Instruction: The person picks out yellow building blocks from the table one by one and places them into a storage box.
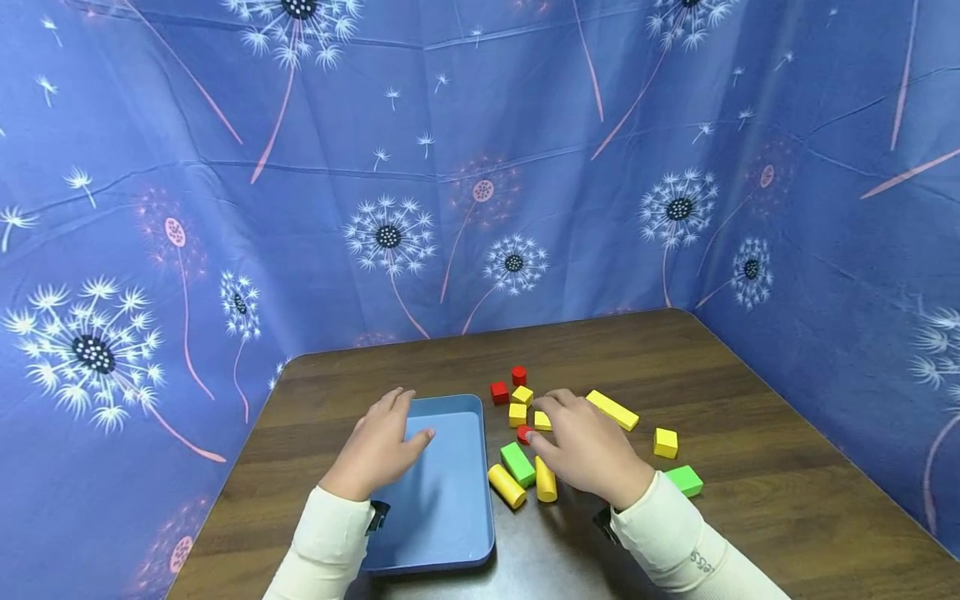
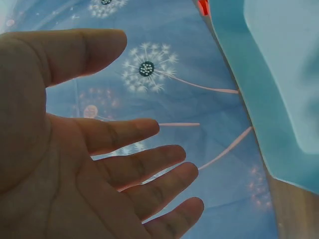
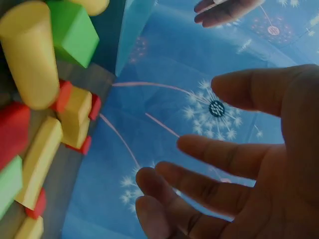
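My left hand (image 1: 378, 450) hovers over the left side of a shallow blue tray (image 1: 453, 517), its fingers spread with nothing in them. In the left wrist view the palm and fingers (image 2: 144, 169) stand apart from the tray wall (image 2: 269, 129). Above a group of toy blocks is my right hand (image 1: 592, 442), fingers loosely bent and holding nothing. Nearest to it are a yellow cylinder (image 1: 546, 481), a green block (image 1: 517, 464), a red round block (image 1: 524, 434) and a long yellow block (image 1: 612, 410). The right hand partly hides some blocks.
Another yellow cylinder (image 1: 507, 487) lies by the tray's right edge. Farther back are a red cube (image 1: 499, 392), a red cylinder (image 1: 519, 376) and yellow cubes (image 1: 517, 415). A yellow cube (image 1: 665, 442) and green block (image 1: 684, 481) lie right. Blue cloth (image 1: 450, 250) hangs behind the wooden table (image 1: 780, 492).
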`<state>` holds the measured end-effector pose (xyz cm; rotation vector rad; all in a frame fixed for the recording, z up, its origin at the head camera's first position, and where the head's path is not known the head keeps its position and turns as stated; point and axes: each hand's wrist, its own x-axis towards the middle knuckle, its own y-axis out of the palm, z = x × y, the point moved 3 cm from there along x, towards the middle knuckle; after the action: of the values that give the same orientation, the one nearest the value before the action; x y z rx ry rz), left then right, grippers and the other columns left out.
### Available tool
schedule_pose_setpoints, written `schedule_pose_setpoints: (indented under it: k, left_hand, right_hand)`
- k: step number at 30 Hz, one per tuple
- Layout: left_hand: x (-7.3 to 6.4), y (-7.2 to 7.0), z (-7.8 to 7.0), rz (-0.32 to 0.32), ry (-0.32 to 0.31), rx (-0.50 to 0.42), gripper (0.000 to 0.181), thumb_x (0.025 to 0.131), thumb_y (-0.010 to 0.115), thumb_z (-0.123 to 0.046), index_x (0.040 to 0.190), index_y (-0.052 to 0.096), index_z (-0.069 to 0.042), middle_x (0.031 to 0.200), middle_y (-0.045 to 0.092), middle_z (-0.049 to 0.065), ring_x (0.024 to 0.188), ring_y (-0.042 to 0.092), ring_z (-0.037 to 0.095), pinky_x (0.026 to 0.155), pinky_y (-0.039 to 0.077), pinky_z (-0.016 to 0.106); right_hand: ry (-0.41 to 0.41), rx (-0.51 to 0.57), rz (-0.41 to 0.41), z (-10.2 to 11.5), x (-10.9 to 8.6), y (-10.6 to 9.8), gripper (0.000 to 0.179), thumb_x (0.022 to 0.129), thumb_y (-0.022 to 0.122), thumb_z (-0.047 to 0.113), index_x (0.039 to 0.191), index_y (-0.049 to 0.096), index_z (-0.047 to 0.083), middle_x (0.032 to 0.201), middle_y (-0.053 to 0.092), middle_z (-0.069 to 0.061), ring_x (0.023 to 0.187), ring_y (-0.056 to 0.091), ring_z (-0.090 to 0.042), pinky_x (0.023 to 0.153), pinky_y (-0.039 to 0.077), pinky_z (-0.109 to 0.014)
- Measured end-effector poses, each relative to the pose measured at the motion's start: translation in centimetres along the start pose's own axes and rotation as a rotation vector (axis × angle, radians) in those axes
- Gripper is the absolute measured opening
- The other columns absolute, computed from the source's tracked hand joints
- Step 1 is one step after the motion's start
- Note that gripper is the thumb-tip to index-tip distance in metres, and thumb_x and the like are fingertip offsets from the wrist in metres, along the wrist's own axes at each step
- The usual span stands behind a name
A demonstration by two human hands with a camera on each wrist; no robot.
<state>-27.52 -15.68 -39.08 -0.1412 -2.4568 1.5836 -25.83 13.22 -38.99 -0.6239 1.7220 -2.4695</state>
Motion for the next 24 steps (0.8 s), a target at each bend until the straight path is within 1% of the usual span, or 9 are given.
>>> schedule_pose_setpoints:
  k: [4, 7, 10, 16, 20, 24]
  left_hand:
    - [0.2, 0.4, 0.7, -0.013, -0.009, -0.022, 0.075, 0.099, 0.066, -0.043, 0.157, 0.041, -0.003, 0.163, 0.037, 0.021, 0.152, 0.035, 0.042, 0.119, 0.032, 0.066]
    - [0.3, 0.8, 1.4, -0.034, -0.021, -0.024, 0.074, 0.098, 0.067, -0.041, 0.155, 0.043, -0.001, 0.161, 0.039, 0.023, 0.149, 0.038, 0.044, 0.117, 0.033, 0.068]
    - [0.2, 1.3, 2.2, -0.05, -0.044, -0.026, 0.073, 0.097, 0.069, -0.038, 0.153, 0.044, 0.001, 0.161, 0.039, 0.026, 0.149, 0.038, 0.046, 0.117, 0.033, 0.068]
    - [0.3, 2.6, 3.7, -0.045, -0.093, -0.058, 0.075, 0.098, 0.068, -0.037, 0.155, 0.041, 0.002, 0.163, 0.032, 0.028, 0.148, 0.036, 0.05, 0.115, 0.034, 0.07]
    - [0.5, 3.4, 4.4, -0.045, -0.105, -0.075, 0.076, 0.098, 0.068, -0.036, 0.156, 0.039, 0.003, 0.162, 0.034, 0.029, 0.145, 0.039, 0.052, 0.113, 0.036, 0.07]
    - [0.8, 3.9, 4.9, -0.061, -0.108, -0.087, 0.075, 0.097, 0.069, -0.035, 0.155, 0.04, 0.004, 0.16, 0.036, 0.03, 0.143, 0.042, 0.052, 0.111, 0.038, 0.07]
  right_hand:
    - [0.041, -0.035, 0.032, -0.2, -0.3, 1.1, 0.047, 0.092, 0.073, 0.043, 0.127, 0.071, 0.012, 0.125, 0.069, -0.007, 0.095, 0.07, -0.02, 0.07, 0.06, -0.039]
    - [0.07, -0.036, 0.049, -0.3, -0.5, 1.8, 0.048, 0.09, 0.075, 0.042, 0.127, 0.071, 0.011, 0.122, 0.068, -0.009, 0.078, 0.065, -0.015, 0.059, 0.054, -0.034]
    - [0.087, -0.028, 0.059, -0.3, -0.7, 2.4, 0.045, 0.09, 0.075, 0.041, 0.123, 0.073, 0.011, 0.118, 0.068, -0.009, 0.066, 0.058, -0.013, 0.053, 0.049, -0.032]
    - [0.099, 0.01, 0.076, -0.5, -1.3, 3.3, 0.033, 0.089, 0.074, 0.034, 0.112, 0.074, 0.009, 0.104, 0.064, -0.007, 0.06, 0.05, -0.014, 0.052, 0.044, -0.031]
    - [0.09, 0.037, 0.066, -0.8, -1.7, 3.8, 0.019, 0.089, 0.071, 0.025, 0.101, 0.073, 0.011, 0.091, 0.058, -0.002, 0.057, 0.046, -0.015, 0.051, 0.04, -0.031]
    - [0.094, 0.017, 0.053, -1.2, -1.9, 4.4, 0.013, 0.086, 0.071, 0.023, 0.094, 0.072, 0.014, 0.087, 0.055, -0.001, 0.057, 0.045, -0.016, 0.05, 0.039, -0.032]
